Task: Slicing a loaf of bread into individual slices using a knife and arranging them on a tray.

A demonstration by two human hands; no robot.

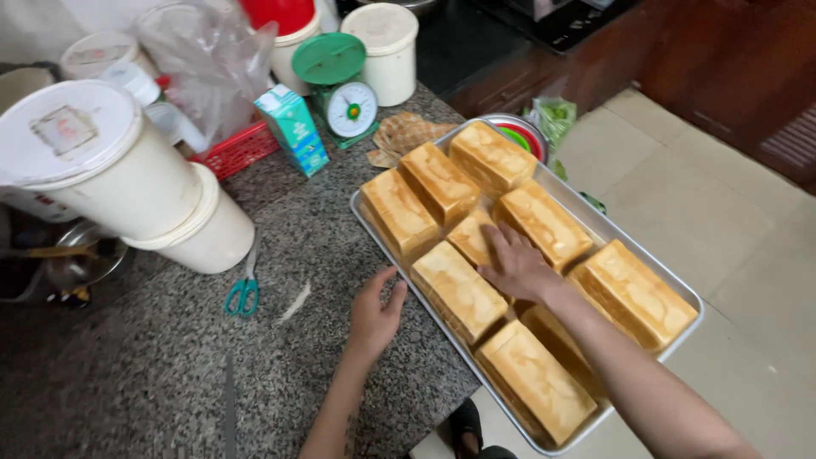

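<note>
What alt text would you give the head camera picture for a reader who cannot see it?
A person's right hand rests flat on golden bread loaves packed in a metal tray, while the left hand lies on the speckled stone counter beside it. Behind stand white lidded buckets, green scissors and a green kitchen scale.
</note>
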